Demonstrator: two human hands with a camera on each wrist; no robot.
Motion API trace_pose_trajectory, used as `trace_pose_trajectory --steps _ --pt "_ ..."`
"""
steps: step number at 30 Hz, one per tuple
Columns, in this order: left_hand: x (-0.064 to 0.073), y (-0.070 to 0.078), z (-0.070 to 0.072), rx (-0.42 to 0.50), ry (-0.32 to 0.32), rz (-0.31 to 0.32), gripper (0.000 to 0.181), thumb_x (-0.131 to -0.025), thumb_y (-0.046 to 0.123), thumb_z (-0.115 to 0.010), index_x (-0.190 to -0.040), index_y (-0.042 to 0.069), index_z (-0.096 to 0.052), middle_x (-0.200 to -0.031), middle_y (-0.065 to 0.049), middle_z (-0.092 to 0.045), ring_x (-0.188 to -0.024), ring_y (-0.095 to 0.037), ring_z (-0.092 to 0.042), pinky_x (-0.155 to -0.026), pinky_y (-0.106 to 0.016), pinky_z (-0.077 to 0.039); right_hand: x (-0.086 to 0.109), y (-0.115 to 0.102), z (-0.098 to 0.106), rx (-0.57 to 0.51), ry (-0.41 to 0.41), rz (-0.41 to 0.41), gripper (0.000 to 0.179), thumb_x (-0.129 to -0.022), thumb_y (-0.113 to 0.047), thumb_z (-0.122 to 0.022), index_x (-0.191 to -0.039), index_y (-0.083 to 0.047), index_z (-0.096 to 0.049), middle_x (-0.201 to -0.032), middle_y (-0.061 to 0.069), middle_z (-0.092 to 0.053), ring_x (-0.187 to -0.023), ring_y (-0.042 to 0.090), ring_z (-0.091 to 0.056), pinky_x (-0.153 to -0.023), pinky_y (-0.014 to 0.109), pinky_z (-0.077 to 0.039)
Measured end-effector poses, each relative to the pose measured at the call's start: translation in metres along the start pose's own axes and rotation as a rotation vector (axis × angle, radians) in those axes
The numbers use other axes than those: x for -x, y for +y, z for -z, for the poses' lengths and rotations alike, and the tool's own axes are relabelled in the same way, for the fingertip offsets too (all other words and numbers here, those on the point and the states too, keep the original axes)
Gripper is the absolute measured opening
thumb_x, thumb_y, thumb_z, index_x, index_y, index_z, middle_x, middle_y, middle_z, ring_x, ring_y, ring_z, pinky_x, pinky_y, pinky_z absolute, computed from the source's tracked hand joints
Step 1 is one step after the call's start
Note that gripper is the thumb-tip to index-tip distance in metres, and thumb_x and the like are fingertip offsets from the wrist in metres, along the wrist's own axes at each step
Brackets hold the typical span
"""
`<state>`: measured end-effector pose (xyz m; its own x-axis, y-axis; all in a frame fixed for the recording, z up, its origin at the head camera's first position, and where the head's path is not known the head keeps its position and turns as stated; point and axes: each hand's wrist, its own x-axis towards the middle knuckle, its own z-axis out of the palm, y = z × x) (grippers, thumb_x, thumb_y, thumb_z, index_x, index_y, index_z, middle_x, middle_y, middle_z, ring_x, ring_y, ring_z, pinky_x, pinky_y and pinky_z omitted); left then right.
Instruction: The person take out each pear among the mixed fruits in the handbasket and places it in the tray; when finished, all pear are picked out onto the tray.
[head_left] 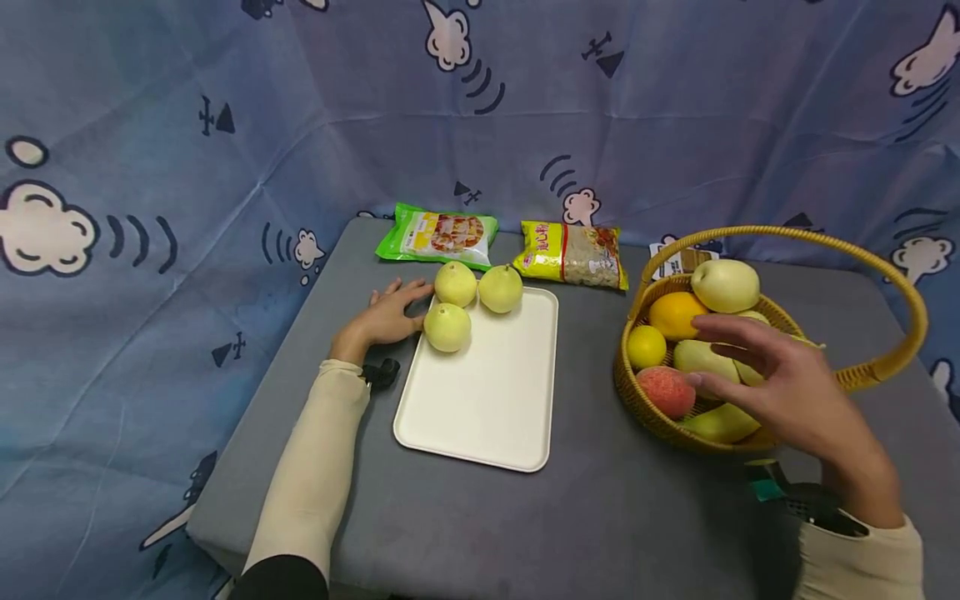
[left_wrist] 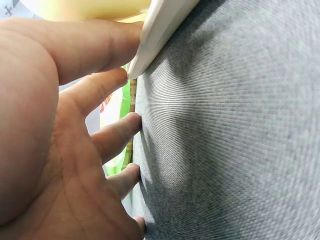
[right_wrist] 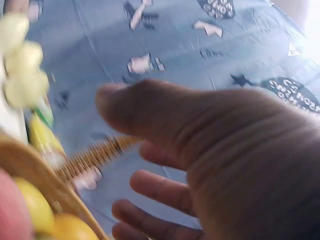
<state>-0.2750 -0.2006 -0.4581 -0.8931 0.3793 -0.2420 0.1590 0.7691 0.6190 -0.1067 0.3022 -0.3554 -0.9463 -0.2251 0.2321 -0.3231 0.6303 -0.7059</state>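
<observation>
Touching a white rectangular tray [head_left: 487, 408] at its edge: left hand [head_left: 392, 313], fingers spread, released; three round pale-green pears [head_left: 447, 327] on the tray, just beside the thumb. Hovering over a woven golden basket [head_left: 630, 404]: right hand [head_left: 795, 387], fingers parted, grasping nothing; round red peach [head_left: 665, 392] near thumb tip.

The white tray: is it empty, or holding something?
The tray is not empty: three pears sit toward its far end; the near part is bare.
</observation>
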Motion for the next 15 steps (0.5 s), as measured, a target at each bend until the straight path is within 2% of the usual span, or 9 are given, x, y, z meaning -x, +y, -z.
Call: trace_pose_trajectory --steps 2,4,6,7,9,11,13,15 --pt "0.0 0.0 0.0 -0.001 0.001 -0.001 0.072 -0.111 0.037 -0.065 -0.174 0.02 -0.035 -0.184 -0.012 -0.019 -0.171 -0.044 0.003 -0.132 -0.073 0.012 0.002 0.006 0.011 0.073 0.043 -0.028 0.06 -0.089 -0.002 -0.091 -0.144 -0.012 -0.07 -0.138 -0.014 -0.064 -0.12 -0.018 -0.057 -0.099 -0.005 -0.04" --pt "0.001 0.001 0.0 0.001 0.002 0.0 0.072 -0.111 0.036 -0.065 -0.174 0.02 -0.035 -0.184 -0.012 -0.019 -0.171 -0.044 0.003 -0.132 -0.073 0.012 0.003 0.011 0.02 0.147 0.075 -0.046 0.06 -0.089 -0.007 -0.092 -0.144 -0.01 -0.07 -0.142 -0.003 -0.065 -0.12 -0.023 -0.05 -0.097 -0.008 -0.036" --pt "0.001 0.0 0.0 0.001 0.001 0.004 0.072 -0.111 0.035 -0.066 -0.174 0.021 -0.036 -0.184 -0.011 -0.019 -0.172 -0.044 0.003 -0.132 -0.073 0.012 0.003 0.013 0.027 0.217 0.091 -0.066 0.059 -0.089 -0.012 -0.093 -0.144 -0.008 -0.069 -0.147 0.011 -0.065 -0.129 -0.011 -0.056 -0.096 -0.01 -0.031" --pt "0.0 0.0 0.0 0.002 0.001 0.005 0.072 -0.11 0.034 -0.066 -0.174 0.021 -0.036 -0.184 -0.011 -0.019 -0.172 -0.043 0.003 -0.132 -0.073 0.012 0.002 0.014 0.029 0.257 0.093 -0.071 0.06 -0.09 -0.015 -0.093 -0.144 -0.007 -0.069 -0.149 0.019 -0.064 -0.134 0.0 -0.059 -0.103 -0.006 -0.034" --pt "0.0 0.0 0.0 0.002 -0.001 0.005 0.072 -0.11 0.033 -0.067 -0.174 0.021 -0.036 -0.184 -0.011 -0.02 -0.172 -0.044 0.003 -0.132 -0.074 0.012 0.0 0.015 0.033 0.343 0.084 -0.085 0.062 -0.09 -0.02 -0.093 -0.144 -0.003 -0.067 -0.149 0.03 -0.062 -0.14 0.027 -0.061 -0.117 0.017 -0.047" --pt "0.0 0.0 -0.001 0.002 -0.002 0.003 0.072 -0.11 0.033 -0.066 -0.174 0.02 -0.036 -0.184 -0.012 -0.019 -0.171 -0.045 0.003 -0.131 -0.074 0.012 -0.003 0.017 0.036 0.429 0.054 -0.109 0.064 -0.093 -0.026 -0.091 -0.145 0.0 -0.064 -0.149 0.035 -0.058 -0.134 0.055 -0.054 -0.12 0.051 -0.048" --pt "0.0 -0.001 -0.001 0.002 -0.003 0.001 0.072 -0.11 0.033 -0.067 -0.174 0.02 -0.036 -0.184 -0.012 -0.019 -0.171 -0.045 0.003 -0.131 -0.075 0.012 -0.007 0.02 0.038 0.499 0.01 -0.132 0.066 -0.095 -0.031 -0.088 -0.145 0.003 -0.061 -0.148 0.04 -0.054 -0.132 0.063 -0.049 -0.108 0.078 -0.039" --pt "-0.001 -0.001 -0.001 0.004 -0.002 0.002 0.072 -0.11 0.033 -0.067 -0.174 0.021 -0.036 -0.184 -0.012 -0.019 -0.171 -0.044 0.003 -0.131 -0.075 0.012 -0.011 0.024 0.039 0.545 -0.03 -0.15 0.066 -0.098 -0.033 -0.085 -0.145 0.005 -0.058 -0.147 0.044 -0.051 -0.132 0.066 -0.045 -0.103 0.083 -0.036"
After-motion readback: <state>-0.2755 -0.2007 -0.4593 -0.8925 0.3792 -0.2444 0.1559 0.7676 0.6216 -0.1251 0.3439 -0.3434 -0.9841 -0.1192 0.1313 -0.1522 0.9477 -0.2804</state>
